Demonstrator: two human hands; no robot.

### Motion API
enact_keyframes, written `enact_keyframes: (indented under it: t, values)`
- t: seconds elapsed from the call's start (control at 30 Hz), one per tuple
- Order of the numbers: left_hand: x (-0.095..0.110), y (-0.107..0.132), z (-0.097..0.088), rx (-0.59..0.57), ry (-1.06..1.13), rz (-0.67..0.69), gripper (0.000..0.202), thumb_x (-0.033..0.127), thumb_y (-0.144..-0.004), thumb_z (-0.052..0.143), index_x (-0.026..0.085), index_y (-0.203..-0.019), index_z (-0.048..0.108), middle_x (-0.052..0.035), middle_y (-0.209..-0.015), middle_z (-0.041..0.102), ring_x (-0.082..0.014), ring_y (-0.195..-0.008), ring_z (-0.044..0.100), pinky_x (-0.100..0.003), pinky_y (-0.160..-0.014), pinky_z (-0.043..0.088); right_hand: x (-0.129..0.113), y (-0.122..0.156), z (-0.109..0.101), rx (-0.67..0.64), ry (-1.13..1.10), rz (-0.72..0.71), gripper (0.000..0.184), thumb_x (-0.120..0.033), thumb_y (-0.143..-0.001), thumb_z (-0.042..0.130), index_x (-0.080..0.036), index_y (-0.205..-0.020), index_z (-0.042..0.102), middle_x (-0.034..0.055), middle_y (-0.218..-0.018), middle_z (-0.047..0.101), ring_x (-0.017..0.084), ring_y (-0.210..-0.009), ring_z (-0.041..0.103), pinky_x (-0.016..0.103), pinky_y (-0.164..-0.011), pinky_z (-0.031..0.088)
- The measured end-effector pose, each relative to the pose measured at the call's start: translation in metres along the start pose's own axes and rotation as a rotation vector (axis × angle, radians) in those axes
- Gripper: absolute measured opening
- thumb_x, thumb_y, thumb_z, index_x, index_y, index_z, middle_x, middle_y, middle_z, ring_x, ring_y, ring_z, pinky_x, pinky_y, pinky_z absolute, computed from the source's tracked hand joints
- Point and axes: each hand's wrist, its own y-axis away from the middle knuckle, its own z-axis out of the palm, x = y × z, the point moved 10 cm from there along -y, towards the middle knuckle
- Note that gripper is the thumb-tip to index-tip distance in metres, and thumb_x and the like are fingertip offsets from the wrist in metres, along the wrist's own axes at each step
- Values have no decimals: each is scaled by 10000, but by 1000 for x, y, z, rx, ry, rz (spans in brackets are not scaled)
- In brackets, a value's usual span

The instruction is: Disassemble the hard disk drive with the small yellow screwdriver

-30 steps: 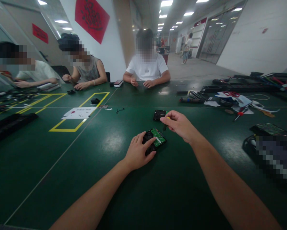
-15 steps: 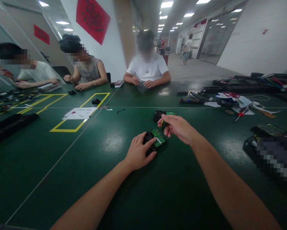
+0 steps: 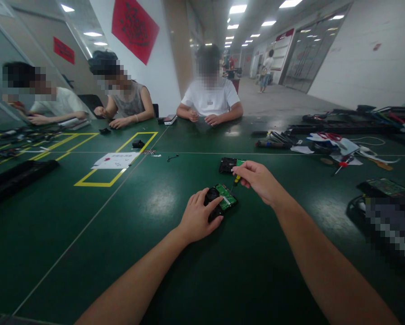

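A hard drive [image 3: 228, 203] with its green circuit board facing up lies on the green table. My left hand [image 3: 199, 217] holds it from the left, fingers spread over its black part and thumb along its near edge. My right hand [image 3: 258, 181] pinches a small screwdriver [image 3: 237, 179] with a yellow and dark handle. Its thin shaft slants down to the drive's far right edge; whether the tip touches a screw is too small to tell. Just beyond, a second hard drive [image 3: 227, 165] lies partly behind my right hand.
At right are cables [image 3: 278, 137], a red-handled screwdriver [image 3: 341, 167] and a circuit-board device [image 3: 388, 188]. Left of me lie a paper sheet [image 3: 116, 160] inside yellow tape and a long black part [image 3: 22, 180]. Three people sit across the table; another person stands far back.
My right hand has shifted slightly and its fingers have altered their grip, showing more of the screwdriver's yellow handle. The left hand stays on the hard drive. The whole view has shifted slightly.
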Motion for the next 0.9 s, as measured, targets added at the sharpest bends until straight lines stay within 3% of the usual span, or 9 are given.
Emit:
enact_keyframes:
  t: [0.2,0.3,0.57,0.77,0.9]
  values:
    - [1,0,0,5,1,5,654,508,-922,673,343,-1536,521,-134,-1640,343,-408,-1467,380,-610,-1171,354,-2,3,12,-113,-43,55,220,-413,-909,663,-201,-937,718,44,-926,731,85,-521,486,248,-462,325]
    - [1,0,1,2,-15,12,652,510,-927,666,342,-1539,516,-141,-1632,343,-405,-1471,375,-608,-1172,353,-2,6,21,-206,-54,86,268,-407,-940,602,-200,-988,765,82,-1044,766,80,-499,486,250,-424,294]
    - [2,0,1,-15,-27,20,671,506,-928,662,343,-1555,488,-147,-1632,343,-406,-1484,361,-611,-1173,352,4,10,31,-267,-264,168,357,-510,-972,616,-173,-914,719,129,-1032,765,105,-530,561,242,-432,412]
    - [2,0,0,-6,-9,15,664,494,-924,670,358,-1549,491,-130,-1634,349,-405,-1478,369,-617,-1173,353,2,12,34,-266,-403,190,279,-463,-983,639,-210,-1086,697,88,-997,710,140,-639,635,260,-524,510]
    - [2,0,0,-7,-19,13,660,504,-928,661,347,-1547,495,-138,-1637,343,-405,-1475,374,-616,-1166,362,1,10,30,-249,-351,142,323,-505,-946,685,-200,-1051,705,77,-1009,690,126,-644,613,256,-522,474]
